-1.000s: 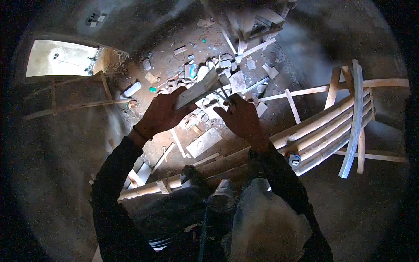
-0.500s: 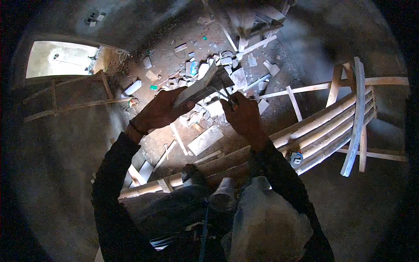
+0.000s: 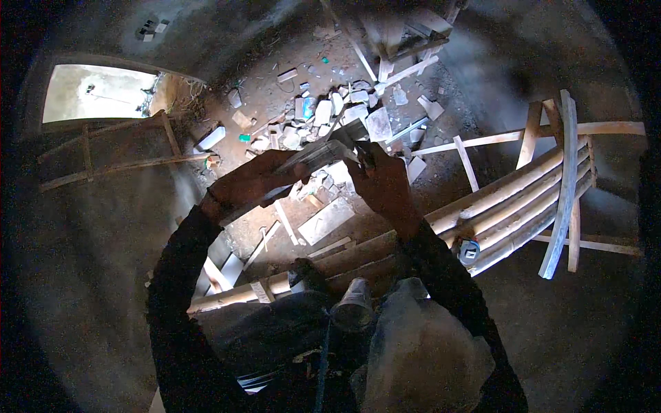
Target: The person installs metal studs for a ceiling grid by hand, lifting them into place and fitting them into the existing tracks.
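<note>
In the middle of the view, my left hand (image 3: 255, 177) is closed round a thin, flat, greyish piece that looks like a tile (image 3: 322, 154), thumb on its near face. The piece is held in the air, nearly edge-on and slanting up to the right. Close to its right end is my right hand (image 3: 385, 180), fingers curled round a small dark tool (image 3: 363, 157). The tool is mostly hidden by the fingers, so its kind cannot be made out. Its tip appears to meet the tile's end.
Below lies broken rubble (image 3: 323, 113) on a dirt floor. A platform of round poles (image 3: 516, 196) runs under me, with a tape measure (image 3: 469, 252) on it. A clear cup (image 3: 353, 306) and a pale bag (image 3: 423, 344) are close to my body. Timber braces (image 3: 566, 186) stand right.
My left hand has tilted the tile from showing its broad face to nearly edge-on, and its far end has dropped. My right hand stays close to its end.
</note>
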The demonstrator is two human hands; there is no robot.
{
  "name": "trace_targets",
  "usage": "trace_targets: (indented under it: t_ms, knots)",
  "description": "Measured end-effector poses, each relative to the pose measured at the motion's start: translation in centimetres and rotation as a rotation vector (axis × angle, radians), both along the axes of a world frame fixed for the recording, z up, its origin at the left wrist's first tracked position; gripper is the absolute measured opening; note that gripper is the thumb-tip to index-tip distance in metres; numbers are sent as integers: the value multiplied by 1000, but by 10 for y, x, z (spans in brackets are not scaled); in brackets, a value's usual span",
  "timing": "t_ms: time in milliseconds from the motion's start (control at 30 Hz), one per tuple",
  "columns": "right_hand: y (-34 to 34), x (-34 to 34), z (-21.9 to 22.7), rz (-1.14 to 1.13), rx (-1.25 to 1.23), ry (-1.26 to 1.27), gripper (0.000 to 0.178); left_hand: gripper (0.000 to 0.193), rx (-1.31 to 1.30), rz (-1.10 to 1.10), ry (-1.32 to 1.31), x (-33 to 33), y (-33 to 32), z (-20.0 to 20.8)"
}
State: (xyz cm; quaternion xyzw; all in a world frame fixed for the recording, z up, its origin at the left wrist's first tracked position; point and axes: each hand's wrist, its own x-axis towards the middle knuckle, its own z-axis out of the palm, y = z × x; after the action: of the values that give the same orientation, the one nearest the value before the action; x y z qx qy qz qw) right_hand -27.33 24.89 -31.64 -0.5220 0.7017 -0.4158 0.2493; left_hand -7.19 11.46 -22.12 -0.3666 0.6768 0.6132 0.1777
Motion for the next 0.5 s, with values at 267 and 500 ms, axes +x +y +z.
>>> trace_targets:
  t_ms: [267,500]
  knots:
    - [5,-2,-5,62,-50,-38,25,57,404,160,31,3,-7,-11]
    - [5,-11,11,196,117,-241,27,62,316,185,119,15,-5,-29]
